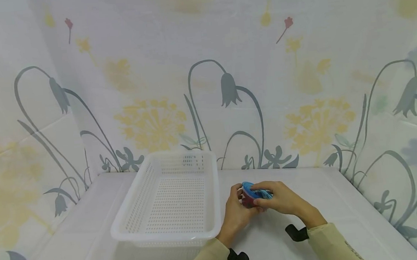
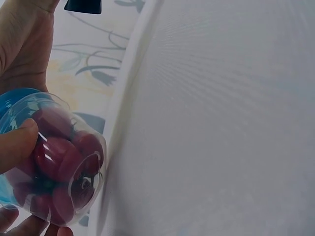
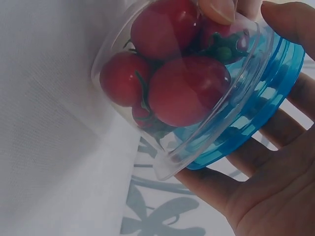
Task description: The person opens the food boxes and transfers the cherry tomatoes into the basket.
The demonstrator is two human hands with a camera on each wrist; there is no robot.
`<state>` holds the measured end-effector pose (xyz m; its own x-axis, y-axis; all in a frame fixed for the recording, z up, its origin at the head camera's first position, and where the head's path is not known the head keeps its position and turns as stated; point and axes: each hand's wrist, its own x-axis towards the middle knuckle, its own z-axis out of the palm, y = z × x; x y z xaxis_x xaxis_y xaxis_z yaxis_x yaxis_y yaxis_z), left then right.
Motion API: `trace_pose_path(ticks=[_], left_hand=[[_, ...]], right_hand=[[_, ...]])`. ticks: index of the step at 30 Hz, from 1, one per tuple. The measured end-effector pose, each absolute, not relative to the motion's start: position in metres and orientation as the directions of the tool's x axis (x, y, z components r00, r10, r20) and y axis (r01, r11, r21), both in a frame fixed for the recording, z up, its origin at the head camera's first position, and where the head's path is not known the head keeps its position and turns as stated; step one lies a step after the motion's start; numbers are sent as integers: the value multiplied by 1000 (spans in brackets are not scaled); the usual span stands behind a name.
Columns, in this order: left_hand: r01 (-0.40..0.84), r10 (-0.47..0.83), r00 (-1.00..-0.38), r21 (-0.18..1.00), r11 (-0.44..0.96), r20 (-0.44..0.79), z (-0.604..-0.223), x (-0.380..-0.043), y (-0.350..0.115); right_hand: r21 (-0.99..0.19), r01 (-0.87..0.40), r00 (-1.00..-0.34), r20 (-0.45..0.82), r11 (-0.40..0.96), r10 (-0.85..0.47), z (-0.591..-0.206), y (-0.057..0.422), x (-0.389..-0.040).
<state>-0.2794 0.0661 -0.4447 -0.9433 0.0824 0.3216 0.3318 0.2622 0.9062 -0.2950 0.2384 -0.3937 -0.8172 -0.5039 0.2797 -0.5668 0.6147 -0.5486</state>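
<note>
A clear plastic tub (image 2: 91, 142) with red cherry tomatoes (image 3: 189, 91) and some green stems inside is held between both hands over the white table, tilted. Its translucent blue lid (image 1: 248, 189) faces up and toward the right hand. My left hand (image 1: 237, 211) grips the tub's body from the left, and its thumb (image 2: 19, 142) presses on the clear wall in the left wrist view. On the other side, my right hand (image 1: 283, 197) has its fingers and thumb curled round the lid's rim. In the right wrist view the lid sits on the tub's mouth.
A white perforated plastic basket (image 1: 214, 223) stands on the table just left of the hands. White cloth covers the table (image 1: 332, 202). A flower-printed curtain (image 1: 201, 36) rises behind and at both sides. A black wrist camera (image 1: 296, 233) juts from the right sleeve.
</note>
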Motion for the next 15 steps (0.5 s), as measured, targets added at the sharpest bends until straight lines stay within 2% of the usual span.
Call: trace_pose_path(ticks=[4,11,15], left_hand=[[327,72,-945,911,253,319,-447,-280,66],[307,46,-951,908,284,307,-450,-283,67],[296,40,-954,915,275,296,-451,-284,67]], right_hand=[[-524,-578,-812,292,626,-506,-394,237,-295],[-475,-652,-758,375,591,-535,-395,237,-298],[-474,-649,-760,380,595,-527,-396,237,-298]])
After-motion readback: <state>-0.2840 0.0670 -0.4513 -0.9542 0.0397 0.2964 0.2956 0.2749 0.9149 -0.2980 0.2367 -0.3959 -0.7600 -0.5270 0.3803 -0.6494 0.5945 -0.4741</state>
